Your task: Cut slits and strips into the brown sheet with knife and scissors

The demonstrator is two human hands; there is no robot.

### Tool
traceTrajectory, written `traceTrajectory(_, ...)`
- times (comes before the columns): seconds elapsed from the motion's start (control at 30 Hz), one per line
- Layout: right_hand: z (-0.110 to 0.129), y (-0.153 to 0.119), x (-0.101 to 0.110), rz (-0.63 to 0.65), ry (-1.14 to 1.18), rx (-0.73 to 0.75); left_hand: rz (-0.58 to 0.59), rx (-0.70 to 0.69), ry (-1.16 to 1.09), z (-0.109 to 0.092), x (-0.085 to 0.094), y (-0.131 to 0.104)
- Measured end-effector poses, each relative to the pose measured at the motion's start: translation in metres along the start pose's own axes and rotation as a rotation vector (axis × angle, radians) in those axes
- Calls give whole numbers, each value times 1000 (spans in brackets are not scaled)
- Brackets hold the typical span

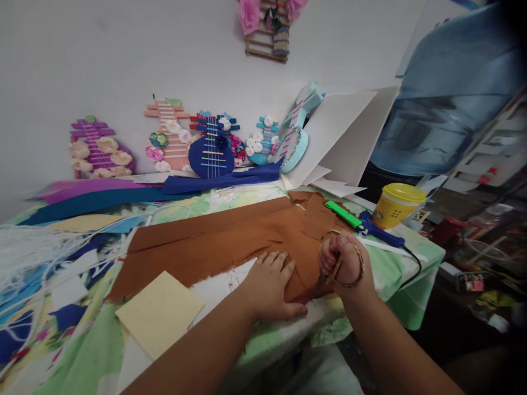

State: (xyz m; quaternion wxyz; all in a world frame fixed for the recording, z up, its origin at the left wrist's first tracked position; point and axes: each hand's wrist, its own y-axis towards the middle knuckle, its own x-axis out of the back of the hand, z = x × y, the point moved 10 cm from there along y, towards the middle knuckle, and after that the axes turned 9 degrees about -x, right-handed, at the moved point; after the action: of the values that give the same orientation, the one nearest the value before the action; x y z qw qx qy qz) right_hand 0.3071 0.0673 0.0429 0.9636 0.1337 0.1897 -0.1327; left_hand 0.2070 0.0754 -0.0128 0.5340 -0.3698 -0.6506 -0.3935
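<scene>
A wide brown sheet, of cloth or crepe paper, lies wrinkled across the table. My left hand rests flat on its near edge, fingers spread, partly over a white sheet that shows beneath. My right hand is closed round the gold-coloured handles of a pair of scissors. Their blades point down to the brown sheet's right part and are mostly hidden. Smaller brown pieces lie just beyond my right hand. A pale yellow square of paper lies left of my left forearm.
A blue glue gun, a green cutter and a yellow tub stand or lie at the right. Decorated instrument shapes lean on the wall. White cords and scraps cover the left. A large water bottle stands right.
</scene>
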Motion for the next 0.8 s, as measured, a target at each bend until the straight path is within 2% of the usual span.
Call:
traceTrajectory(0.17,-10,14,2,-11,35,-67,-18,-62,-8,-9,5,0)
traceTrajectory(0.3,-18,22,-2,20,59,-135,25,-69,-20,-11,-1,-1)
traceTrajectory(0.47,-20,23,-3,11,32,-140,41,-75,-36,-11,-5,-2)
traceTrajectory(0.63,-17,19,-1,-16,7,-101,32,-83,-49,-11,-5,-2)
traceTrajectory(0.8,-2,4,-3,27,-19,28,37,-78,-62,-9,-5,-2)
